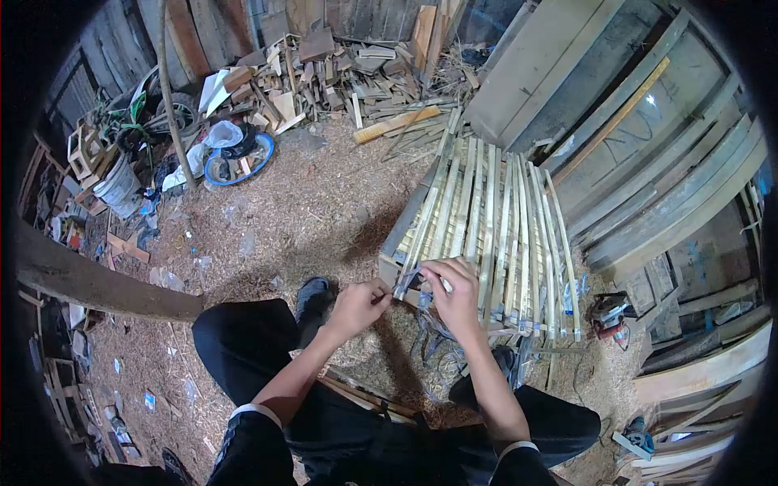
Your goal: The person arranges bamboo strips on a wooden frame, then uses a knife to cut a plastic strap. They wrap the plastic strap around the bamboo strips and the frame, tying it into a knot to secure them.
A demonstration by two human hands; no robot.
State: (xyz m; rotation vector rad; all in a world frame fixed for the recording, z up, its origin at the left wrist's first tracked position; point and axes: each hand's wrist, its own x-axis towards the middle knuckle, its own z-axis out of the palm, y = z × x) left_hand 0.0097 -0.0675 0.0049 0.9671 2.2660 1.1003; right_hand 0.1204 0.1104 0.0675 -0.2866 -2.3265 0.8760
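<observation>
My left hand (359, 308) is closed in a pinch beside the near left corner of a slatted panel of pale wood or bamboo strips (506, 235). Just to its right, my right hand (455, 296) bends its fingers in a pinch over the panel's near end. A small dark bluish piece (412, 278) shows at the right fingertips, by the end of the leftmost slat. What either hand grips is too small to name. Loose thin strips or cords (429, 336) hang in a tangle below the right hand.
A heap of wood offcuts (324, 77) lies against the back wall. A blue-rimmed basin (263, 158) and a white bucket (120, 190) stand left. A wooden post (105, 279) juts in. At right are a red power tool (612, 320) and stacked boards (673, 194).
</observation>
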